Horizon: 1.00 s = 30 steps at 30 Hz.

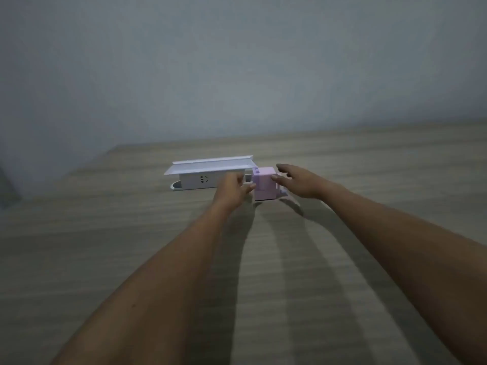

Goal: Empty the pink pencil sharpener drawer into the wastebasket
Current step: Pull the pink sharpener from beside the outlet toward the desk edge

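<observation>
A small pink pencil sharpener (264,183) stands upright on the wooden table (131,233), far from me. My left hand (233,189) is at its left side, fingers apart, fingertips close to or touching it. My right hand (297,180) reaches in from the right with spread fingers, its thumb near the sharpener's right edge. Neither hand has closed around the sharpener. The frame is blurred, so the drawer cannot be made out. No wastebasket is in view.
A white power strip box (200,180) with a flat lid (208,164) on top lies just left of the sharpener, behind my left hand. A grey wall (237,75) rises behind the table's far edge.
</observation>
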{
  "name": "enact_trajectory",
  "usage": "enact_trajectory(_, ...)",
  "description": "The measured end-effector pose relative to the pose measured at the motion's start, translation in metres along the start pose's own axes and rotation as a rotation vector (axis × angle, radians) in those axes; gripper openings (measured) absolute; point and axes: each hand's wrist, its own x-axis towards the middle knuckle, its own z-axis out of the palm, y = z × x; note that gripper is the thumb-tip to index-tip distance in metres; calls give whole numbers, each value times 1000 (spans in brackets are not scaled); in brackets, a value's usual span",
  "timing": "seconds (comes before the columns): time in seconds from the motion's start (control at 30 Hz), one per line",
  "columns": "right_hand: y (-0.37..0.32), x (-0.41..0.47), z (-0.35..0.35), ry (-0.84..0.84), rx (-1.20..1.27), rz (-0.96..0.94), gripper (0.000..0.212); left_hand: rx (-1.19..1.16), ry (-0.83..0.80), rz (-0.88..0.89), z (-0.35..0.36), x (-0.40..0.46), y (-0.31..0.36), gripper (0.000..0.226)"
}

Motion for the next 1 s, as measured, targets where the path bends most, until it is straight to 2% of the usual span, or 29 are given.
enact_trajectory(0.1,6,4,11,-9,122,-56,45,-103,1,38,14,13,-4,23)
enact_trajectory(0.2,11,3,19,16,184,-37,49,-124,35,47,22,14,2,35)
enact_trajectory(0.43,-3,-14,6,9,187,-83,44,-130,25,54,6,-1,10,41)
enact_trajectory(0.77,-67,-91,-25,-31,193,-152,41,-202,71,64,-54,-81,42,31)
enact_trajectory(1.0,-93,-158,-28,-48,218,-134,44,-251,29,90,-73,-154,55,38)
